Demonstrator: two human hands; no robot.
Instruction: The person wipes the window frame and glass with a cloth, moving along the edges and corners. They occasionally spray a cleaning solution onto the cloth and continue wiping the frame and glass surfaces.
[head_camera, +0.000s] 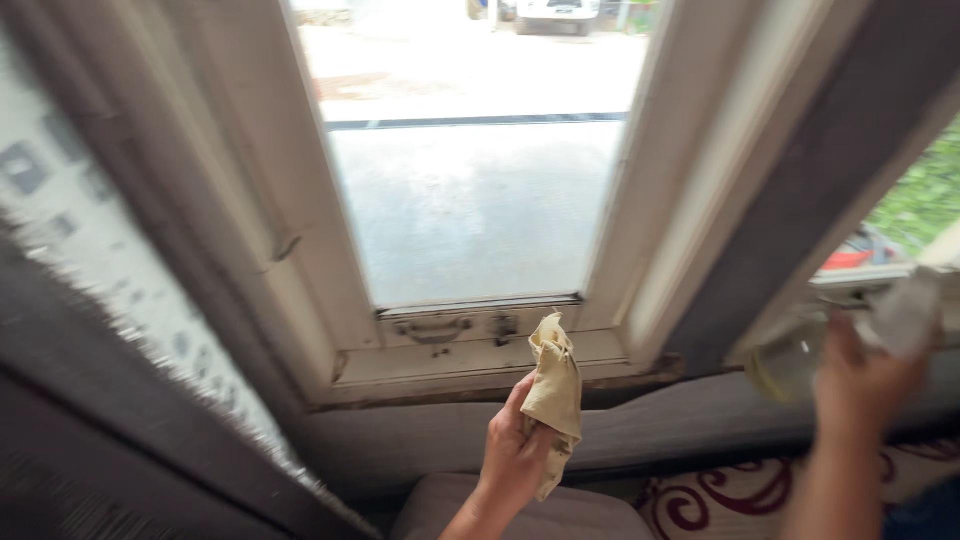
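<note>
Below window sill | left hand (515, 455) grips yellow cloth (555, 395) | right hand (865, 375) grips blurred bottle (800, 360)

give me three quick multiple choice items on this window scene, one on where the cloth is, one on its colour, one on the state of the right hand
1. Where is the cloth?
A. in the left hand, below the window sash
B. draped on the cushion
C. in the right hand

2. What colour is the cloth?
A. blue
B. pale yellow
C. red

3. What is the right hand doing?
A. hanging empty
B. pressed flat on the glass
C. gripping a clear spray bottle

Answers: 1 A, the left fingers bunch it just under the sash handle. 2 B, its folds are yellowish tan. 3 C, the fingers wrap a blurred clear bottle at the right.
</note>
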